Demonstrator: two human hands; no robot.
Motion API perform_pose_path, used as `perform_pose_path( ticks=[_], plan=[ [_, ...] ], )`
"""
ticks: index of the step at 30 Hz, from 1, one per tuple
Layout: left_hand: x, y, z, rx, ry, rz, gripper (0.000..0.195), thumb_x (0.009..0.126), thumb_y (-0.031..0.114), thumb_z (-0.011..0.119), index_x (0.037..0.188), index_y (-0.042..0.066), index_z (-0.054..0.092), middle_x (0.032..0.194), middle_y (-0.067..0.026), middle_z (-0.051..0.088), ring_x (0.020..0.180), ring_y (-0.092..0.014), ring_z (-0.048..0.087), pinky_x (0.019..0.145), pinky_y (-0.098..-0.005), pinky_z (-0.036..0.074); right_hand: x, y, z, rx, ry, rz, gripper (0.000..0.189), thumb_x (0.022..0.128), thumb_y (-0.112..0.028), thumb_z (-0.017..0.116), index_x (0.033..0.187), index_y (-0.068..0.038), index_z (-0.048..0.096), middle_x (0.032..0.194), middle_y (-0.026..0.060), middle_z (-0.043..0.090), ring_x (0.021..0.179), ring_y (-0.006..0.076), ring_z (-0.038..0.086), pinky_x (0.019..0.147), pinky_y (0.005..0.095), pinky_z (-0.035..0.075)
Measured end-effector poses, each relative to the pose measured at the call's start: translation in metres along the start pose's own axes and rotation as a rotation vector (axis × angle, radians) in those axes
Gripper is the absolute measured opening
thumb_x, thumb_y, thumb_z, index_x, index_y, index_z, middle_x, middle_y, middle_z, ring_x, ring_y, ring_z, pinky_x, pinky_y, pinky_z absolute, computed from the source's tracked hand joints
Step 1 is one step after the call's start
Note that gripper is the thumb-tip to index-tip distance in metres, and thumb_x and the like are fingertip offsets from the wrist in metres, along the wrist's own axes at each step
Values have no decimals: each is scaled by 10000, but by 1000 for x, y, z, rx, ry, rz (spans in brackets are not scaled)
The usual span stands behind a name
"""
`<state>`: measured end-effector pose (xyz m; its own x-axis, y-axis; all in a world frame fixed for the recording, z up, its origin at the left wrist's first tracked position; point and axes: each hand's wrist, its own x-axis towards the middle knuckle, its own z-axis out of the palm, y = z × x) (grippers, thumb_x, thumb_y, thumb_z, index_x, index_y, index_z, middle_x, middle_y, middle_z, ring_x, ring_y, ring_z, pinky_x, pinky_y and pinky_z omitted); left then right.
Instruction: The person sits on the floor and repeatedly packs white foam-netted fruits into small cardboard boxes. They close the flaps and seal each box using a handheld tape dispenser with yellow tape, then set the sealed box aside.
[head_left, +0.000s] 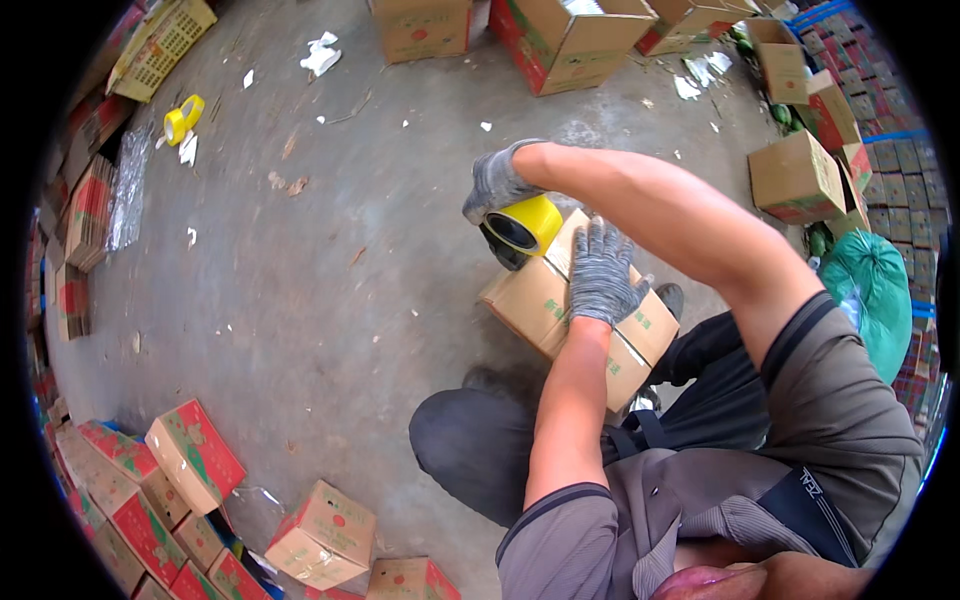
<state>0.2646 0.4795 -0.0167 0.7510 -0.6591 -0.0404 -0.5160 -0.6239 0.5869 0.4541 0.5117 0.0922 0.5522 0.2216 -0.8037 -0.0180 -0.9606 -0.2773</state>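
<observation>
A closed cardboard carton (525, 304) with green printing sits tilted between my knees, its top flaps meeting along a narrow seam. My left hand (604, 281), in a grey knit glove, lies flat on the top, fingers stretched out and holding nothing. Beyond it, at the carton's far edge, my gloved right hand (501, 180) grips a tape dispenser (501, 251) from above. The dispenser carries a wide roll of yellow tape (544, 217). My right forearm arches over the carton, and the dispenser's contact with the cardboard is partly hidden.
Two yellow tape rolls (184, 120) lie on the concrete floor (300, 262) among paper scraps (321, 56). Open cartons (577, 52) stand ahead. Red-and-brown cartons (150, 532) are stacked at lower left. A green sack (862, 300) is at my right, near an open box (799, 176).
</observation>
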Motion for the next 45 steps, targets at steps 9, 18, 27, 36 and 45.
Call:
perform_pose_path(
  ticks=[9,18,27,36,45],
  plan=[
    [-30,24,33,-137,-72,-70,721,959,540,425,1540,135,285,1583,-110,301,1477,-291,231,1210,-449,141,-127,78,149,195,781,-329,527,784,-373,713,1197,-58,627,967,247,682,926,403,665,836,453,531],
    [-116,128,97,-206,-105,63,612,997,464,429,1503,140,315,1557,-142,334,1443,-275,297,1189,-467,185,-192,125,256,168,845,-367,569,760,-300,731,1267,-84,586,1017,239,645,930,414,644,835,467,523],
    [-247,189,213,-116,-712,160,490,899,494,557,1167,98,664,1185,-166,667,1103,-335,632,952,-433,493,-327,228,416,278,876,-370,580,731,-268,758,1241,-47,589,961,230,641,901,402,637,805,452,516],
    [-272,182,179,-7,-477,-336,440,911,394,550,1187,75,676,1227,-186,648,1121,-355,619,973,-439,480,-218,214,401,384,758,48,1008,781,-380,704,1530,-23,132,914,267,670,835,400,678,745,473,534],
    [-240,150,130,124,-115,-89,377,934,395,514,827,99,722,876,-149,694,791,-358,663,727,-466,532,-226,236,379,244,529,-97,1168,729,-339,710,1520,60,-50,883,294,664,859,418,669,780,451,525]
  ],
)
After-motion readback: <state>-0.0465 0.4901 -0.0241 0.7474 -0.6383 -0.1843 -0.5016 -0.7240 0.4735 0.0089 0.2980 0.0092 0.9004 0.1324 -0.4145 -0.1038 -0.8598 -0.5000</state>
